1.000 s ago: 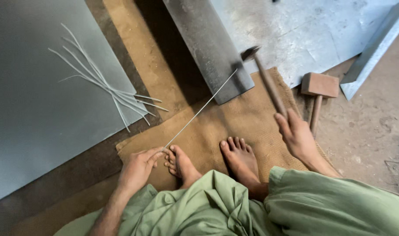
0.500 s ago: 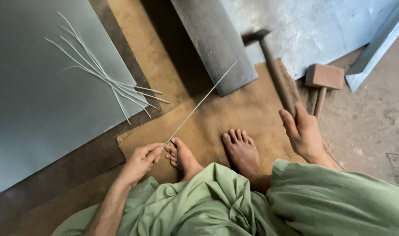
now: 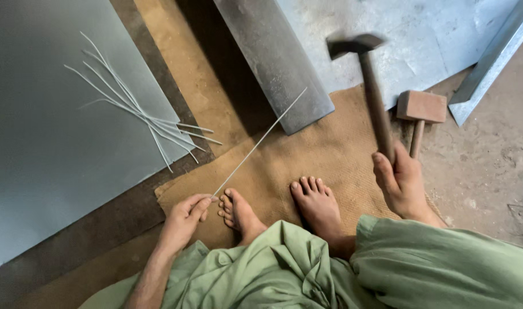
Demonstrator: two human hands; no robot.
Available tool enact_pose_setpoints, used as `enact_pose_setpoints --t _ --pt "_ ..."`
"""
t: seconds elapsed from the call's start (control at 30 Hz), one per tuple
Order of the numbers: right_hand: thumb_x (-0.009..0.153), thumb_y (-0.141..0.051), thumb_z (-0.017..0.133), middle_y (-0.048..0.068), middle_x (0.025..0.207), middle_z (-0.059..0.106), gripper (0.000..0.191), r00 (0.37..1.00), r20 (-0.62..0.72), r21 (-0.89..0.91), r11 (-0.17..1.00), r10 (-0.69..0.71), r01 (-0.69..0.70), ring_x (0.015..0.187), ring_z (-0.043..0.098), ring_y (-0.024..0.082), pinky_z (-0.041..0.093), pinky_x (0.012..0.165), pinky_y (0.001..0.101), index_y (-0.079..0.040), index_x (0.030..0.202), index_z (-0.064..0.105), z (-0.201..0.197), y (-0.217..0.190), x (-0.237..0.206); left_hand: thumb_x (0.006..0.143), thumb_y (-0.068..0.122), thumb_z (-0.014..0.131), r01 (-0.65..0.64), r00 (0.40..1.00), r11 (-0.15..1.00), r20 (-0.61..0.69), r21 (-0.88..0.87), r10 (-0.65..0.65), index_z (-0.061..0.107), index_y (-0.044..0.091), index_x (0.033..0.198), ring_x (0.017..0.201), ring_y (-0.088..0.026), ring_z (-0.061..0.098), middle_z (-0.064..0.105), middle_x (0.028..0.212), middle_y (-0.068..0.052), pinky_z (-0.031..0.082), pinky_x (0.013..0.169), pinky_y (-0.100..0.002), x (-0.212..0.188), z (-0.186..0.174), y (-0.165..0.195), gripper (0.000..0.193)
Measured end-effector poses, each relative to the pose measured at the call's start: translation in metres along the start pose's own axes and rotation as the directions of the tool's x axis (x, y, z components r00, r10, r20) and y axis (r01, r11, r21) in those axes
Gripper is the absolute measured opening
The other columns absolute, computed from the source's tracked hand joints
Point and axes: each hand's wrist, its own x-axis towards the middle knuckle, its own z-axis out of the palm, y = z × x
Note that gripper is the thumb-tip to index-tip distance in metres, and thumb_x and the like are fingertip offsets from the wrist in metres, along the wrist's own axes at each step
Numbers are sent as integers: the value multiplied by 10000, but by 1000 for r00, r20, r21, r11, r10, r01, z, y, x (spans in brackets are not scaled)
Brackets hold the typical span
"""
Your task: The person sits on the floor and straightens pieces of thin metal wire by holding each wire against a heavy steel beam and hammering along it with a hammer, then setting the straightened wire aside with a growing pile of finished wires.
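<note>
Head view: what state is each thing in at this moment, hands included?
Left hand: pinching the near end of the thin metal rod.
Thin metal rod: held slanted, far end on the grey steel bar.
Right hand: gripping the wooden-handled hammer.
Wooden-handled hammer: raised, head blurred.
Wooden mallet: lying unused on the floor.
Bundle of thin metal strips: lying loose on the grey metal sheet.

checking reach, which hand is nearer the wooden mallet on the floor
Right. The right hand grips a hammer just beside the wooden mallet; the left hand pinches a thin rod far across.
</note>
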Motion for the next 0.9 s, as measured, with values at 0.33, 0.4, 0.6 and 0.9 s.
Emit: enact_pose_setpoints --t 0.33,0.4,0.6,0.9 --pt "1069 -292 604 95 620 550 327 985 85 -243 962 152 -128 545 499 200 434 537 386 -12 912 540 7 -7 24 969 261 638 -119 948 929 -239 351 212 761 87 1161 621 -115 681 723 711 -65 541 626 -297 -14 4 25 287" --pt "1056 -300 586 125 626 546 300 983 58 -172 972 172 -160 551 500 247 433 532 416 -23 950 541 7 -4 14 961 244 648 -123 944 922 -245 367 223 765 86 1157 629 -137 685 725 737 -81 542 625 -310 -19 9 22 278" --pt "1047 -322 634 239 695 582 347 992 122 -428 901 -21 71 676 539 472 424 591 511 -13 942 516 9 3 24 956 228 661 -145 950 933 -216 329 224 760 86 1134 655 -173 748 777 786 -93 573 629 -322 -9 17 22 248" --pt "1010 -356 615 255 686 616 319 984 126 -432 900 126 -60 705 618 493 448 612 538 -47 970 548 20 0 6 964 203 650 -289 921 892 -153 346 358 752 81 1139 720 -213 781 783 849 -128 599 608 -347 -3 37 36 236"
